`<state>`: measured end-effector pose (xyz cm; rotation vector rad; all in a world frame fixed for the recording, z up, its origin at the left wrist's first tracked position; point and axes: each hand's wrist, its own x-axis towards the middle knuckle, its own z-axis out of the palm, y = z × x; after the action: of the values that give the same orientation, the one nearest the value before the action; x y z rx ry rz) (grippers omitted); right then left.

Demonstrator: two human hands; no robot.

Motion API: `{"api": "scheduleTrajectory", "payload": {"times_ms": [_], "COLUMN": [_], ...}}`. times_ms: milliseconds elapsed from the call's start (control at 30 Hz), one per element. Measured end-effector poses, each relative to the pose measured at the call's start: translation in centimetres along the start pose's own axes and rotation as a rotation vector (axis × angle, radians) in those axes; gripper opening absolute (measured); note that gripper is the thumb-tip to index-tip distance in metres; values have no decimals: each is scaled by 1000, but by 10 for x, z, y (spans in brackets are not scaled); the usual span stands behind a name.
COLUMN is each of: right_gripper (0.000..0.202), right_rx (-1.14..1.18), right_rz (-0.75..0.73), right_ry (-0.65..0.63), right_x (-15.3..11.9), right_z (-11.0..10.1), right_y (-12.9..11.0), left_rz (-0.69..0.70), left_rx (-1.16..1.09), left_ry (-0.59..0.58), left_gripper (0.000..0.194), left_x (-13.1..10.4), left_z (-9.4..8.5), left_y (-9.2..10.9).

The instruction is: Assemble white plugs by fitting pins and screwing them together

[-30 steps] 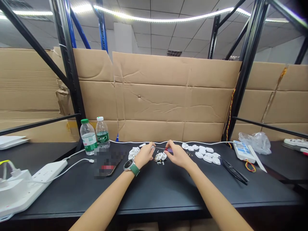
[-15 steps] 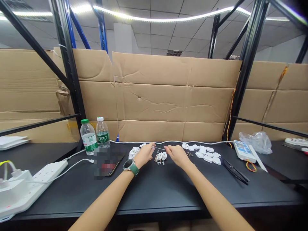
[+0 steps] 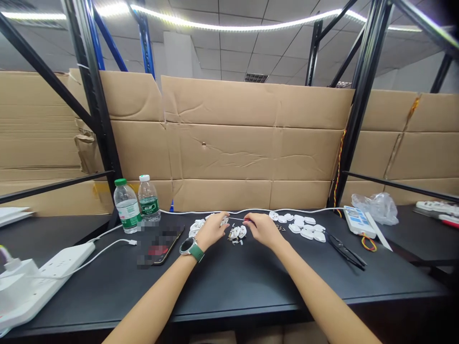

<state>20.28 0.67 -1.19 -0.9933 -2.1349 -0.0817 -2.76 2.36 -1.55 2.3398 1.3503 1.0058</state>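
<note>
My right hand (image 3: 264, 230) is closed around the dark red handle of a screwdriver (image 3: 235, 219). Its thin shaft points left toward my left hand (image 3: 211, 231). The fingers of that hand are bent around a small white plastic part (image 3: 224, 220), mostly hidden by them. Just below and between the hands lies a pile of small white parts with brass-coloured bits (image 3: 237, 233). More white pieces (image 3: 195, 226) lie left of my left hand, partly covered by it. Tiny screws (image 3: 280, 228) are scattered to the right of my right hand.
Several white oval covers (image 3: 307, 233) lie at right, beside black tweezers (image 3: 346, 252). A white box with a blue label (image 3: 359, 222) stands farther right. To the left are a phone (image 3: 168, 246), two water bottles (image 3: 128, 210) and a power strip (image 3: 59, 270). Cardboard (image 3: 222, 153) lines the back.
The view has shifted slightly, so most things sit a little farther left. My left fingers have dropped a little around the white part; the screwdriver still spans between the hands.
</note>
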Motion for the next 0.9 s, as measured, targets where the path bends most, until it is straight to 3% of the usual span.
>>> {"api": "scheduleTrajectory", "payload": {"times_ms": [267, 500, 700, 900], "right_gripper": [30, 40, 44, 43], "right_rx": [-148, -35, 85, 114], "right_rz": [68, 165, 230, 252], "right_ry": [-82, -112, -34, 14], "right_x": [0, 2, 5, 3], "right_z": [4, 3, -1, -5], "right_y": [-10, -12, 2, 17], "left_rz": [40, 48, 71, -24], "left_rx": [116, 77, 116, 295], "left_ry": [32, -6, 46, -19], "left_gripper": [36, 35, 49, 47], "left_x": [1, 3, 8, 7], "left_z": [0, -1, -6, -13], "left_y": [1, -2, -9, -21]}}
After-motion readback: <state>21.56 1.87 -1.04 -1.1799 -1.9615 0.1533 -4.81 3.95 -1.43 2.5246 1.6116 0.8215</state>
